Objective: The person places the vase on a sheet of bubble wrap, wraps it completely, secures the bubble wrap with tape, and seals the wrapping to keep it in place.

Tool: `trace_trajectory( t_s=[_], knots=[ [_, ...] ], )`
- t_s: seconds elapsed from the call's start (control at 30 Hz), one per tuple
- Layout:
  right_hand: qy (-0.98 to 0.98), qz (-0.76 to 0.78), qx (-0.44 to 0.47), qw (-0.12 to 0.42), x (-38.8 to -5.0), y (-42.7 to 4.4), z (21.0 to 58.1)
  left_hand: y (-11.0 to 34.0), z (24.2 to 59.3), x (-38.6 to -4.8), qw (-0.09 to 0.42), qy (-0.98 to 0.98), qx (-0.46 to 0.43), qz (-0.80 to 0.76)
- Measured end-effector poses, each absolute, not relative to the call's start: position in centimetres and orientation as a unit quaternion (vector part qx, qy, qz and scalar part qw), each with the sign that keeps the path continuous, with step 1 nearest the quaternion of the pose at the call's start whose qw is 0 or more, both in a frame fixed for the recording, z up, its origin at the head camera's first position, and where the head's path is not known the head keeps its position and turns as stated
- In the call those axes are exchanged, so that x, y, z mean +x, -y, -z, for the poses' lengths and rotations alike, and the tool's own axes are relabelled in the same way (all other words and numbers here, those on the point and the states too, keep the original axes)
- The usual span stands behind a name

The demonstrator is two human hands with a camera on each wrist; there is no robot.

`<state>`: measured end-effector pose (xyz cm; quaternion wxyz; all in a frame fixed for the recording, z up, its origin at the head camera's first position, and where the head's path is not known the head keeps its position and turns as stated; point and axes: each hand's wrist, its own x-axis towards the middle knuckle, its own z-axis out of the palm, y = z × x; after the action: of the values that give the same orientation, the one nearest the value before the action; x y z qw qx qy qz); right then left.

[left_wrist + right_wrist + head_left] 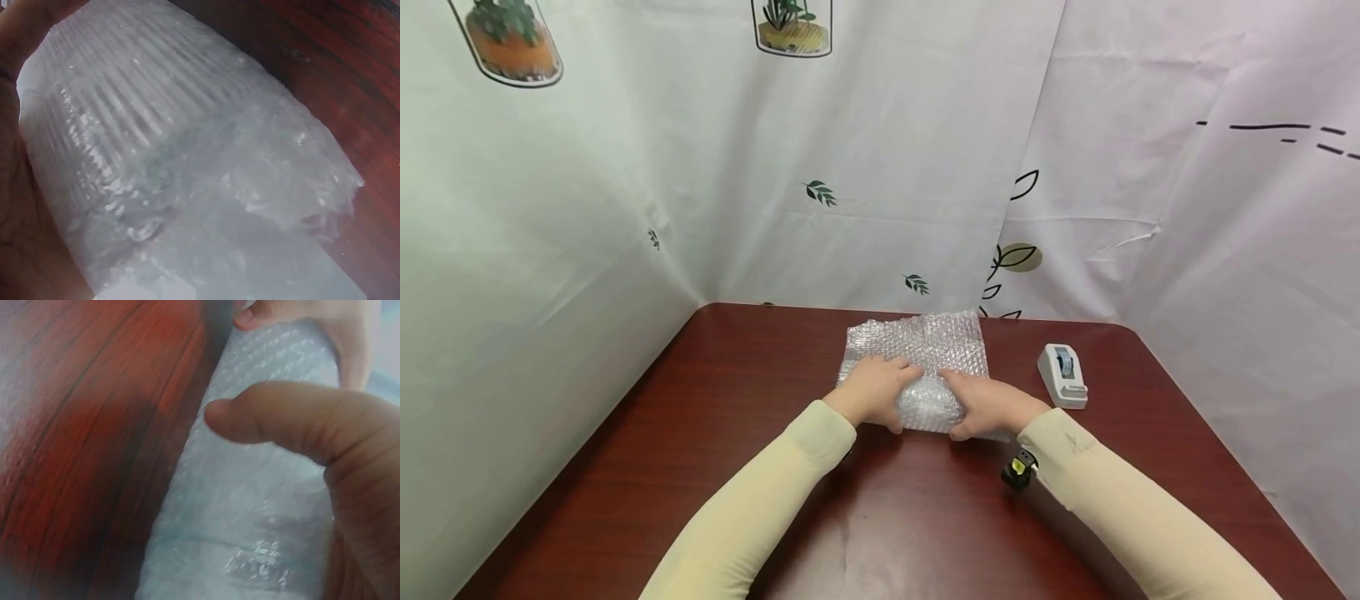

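A sheet of clear bubble wrap (955, 337) lies toward the far edge of the table, its near part rolled into a thick bundle (928, 406). My left hand (874, 390) grips the bundle's left end, thumb on the near side and fingers over the top. At the right end, my right hand (992, 404) holds it the same way. Close up in the left wrist view, layered wrap (156, 125) bulges with a loose, open-looking end. The right wrist view has my right thumb (269, 419) lying across the wrapped roll. Whatever is inside the layers cannot be made out.
A white tape dispenser (1063, 375) stands to the right of the bubble wrap on the dark red wooden table (760, 367). White patterned cloth (865, 150) hangs behind and on both sides. A small black device (1018, 469) hangs under my right wrist.
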<state>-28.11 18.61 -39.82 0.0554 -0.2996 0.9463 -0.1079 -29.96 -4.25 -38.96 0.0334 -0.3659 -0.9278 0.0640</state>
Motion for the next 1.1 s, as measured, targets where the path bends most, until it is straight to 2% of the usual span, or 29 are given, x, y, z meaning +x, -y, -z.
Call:
trace_trajectory(
  t_s=[0.3,0.53,0.83,1.1],
  knots=[
    [-0.957,0.052,-0.286,0.017,-26.6,-18.0,39.7,4.0,38.3,-30.5,-0.033,0.937,-0.346,-0.015],
    [-0.951,0.051,-0.304,-0.007,-27.1,-18.4,40.5,4.0,37.7,-30.9,-0.084,0.937,-0.339,0.005],
    [-0.941,0.087,-0.326,0.025,-27.7,-18.7,40.5,4.5,37.1,-30.9,-0.117,0.938,-0.325,0.016],
    [-0.937,0.141,-0.307,0.091,-28.3,-18.6,40.4,6.2,37.0,-31.0,-0.096,0.945,-0.313,0.006]
  ],
)
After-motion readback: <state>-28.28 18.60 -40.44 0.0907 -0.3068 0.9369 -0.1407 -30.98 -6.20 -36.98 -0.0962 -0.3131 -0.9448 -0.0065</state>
